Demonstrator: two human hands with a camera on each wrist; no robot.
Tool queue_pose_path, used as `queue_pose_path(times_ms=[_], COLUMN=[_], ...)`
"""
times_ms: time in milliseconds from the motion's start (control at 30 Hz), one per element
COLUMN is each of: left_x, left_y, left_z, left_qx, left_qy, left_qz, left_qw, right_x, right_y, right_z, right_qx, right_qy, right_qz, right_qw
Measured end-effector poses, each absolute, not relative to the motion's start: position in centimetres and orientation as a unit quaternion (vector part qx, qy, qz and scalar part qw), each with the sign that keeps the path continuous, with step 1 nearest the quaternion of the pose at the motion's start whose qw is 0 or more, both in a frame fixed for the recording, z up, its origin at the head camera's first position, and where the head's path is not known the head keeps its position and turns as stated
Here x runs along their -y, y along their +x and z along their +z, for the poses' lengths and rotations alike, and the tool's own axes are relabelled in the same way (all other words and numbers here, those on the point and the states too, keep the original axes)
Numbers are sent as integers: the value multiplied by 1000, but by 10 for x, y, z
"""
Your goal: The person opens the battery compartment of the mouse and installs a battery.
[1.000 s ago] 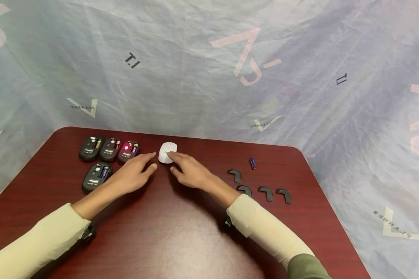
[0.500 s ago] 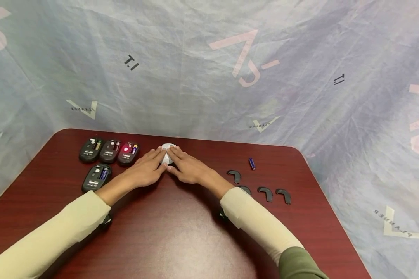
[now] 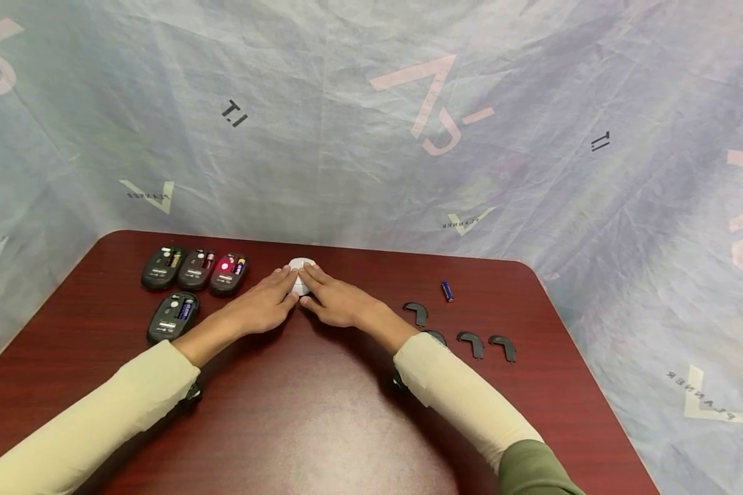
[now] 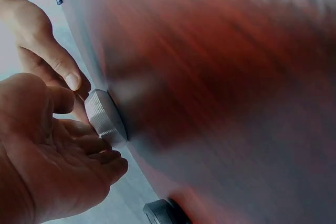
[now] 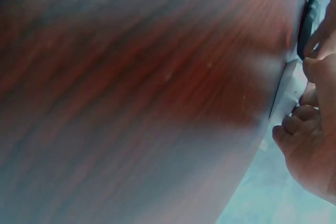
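Observation:
A white computer mouse [image 3: 300, 262] lies on the table near its far edge, partly covered by both hands. My left hand [image 3: 261, 302] holds its left side, fingers on top and thumb at the near end. From the other side my right hand [image 3: 340, 302] holds it in much the same way, the two thumbs close together. In the left wrist view the ribbed end of the mouse [image 4: 104, 115] shows between the fingers. The right wrist view shows its pale side [image 5: 289, 88] beside the curled smaller fingers. Fingertip contact is partly hidden.
To the left lie several upturned dark mice [image 3: 172, 317] with batteries in their open bays; one has a lit red sensor [image 3: 225, 266]. On the right are a blue battery [image 3: 447, 291] and several black curved covers [image 3: 470, 343]. A printed cloth [image 3: 322, 137] hangs behind the table.
My left hand has come rightward from beside the white mouse onto it. The fingers of my right hand have moved further over it. Over the last half second both hands have barely moved.

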State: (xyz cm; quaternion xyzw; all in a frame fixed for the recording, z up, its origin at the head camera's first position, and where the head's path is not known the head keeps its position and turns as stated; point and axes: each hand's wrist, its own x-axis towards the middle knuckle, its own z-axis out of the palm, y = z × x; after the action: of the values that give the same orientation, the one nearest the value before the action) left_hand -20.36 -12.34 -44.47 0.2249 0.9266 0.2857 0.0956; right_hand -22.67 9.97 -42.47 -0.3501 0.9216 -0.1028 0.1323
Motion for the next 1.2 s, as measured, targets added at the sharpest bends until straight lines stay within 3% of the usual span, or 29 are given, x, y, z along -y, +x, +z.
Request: queue_pose_path(times_ms=[300, 1200], left_x=[108, 66], left_y=[-183, -154], left_z=[-426, -424], left_qx=[-928, -914], left_qy=[226, 266], left_qz=[275, 270], left_qw=[109, 142], right_x=[-115, -186], right_y=[-218, -171], right_z=[-422, -409], right_qx=[-915, -912], right_qy=[-365, -351], right_qz=[-112, -149], right_qw=[129, 149])
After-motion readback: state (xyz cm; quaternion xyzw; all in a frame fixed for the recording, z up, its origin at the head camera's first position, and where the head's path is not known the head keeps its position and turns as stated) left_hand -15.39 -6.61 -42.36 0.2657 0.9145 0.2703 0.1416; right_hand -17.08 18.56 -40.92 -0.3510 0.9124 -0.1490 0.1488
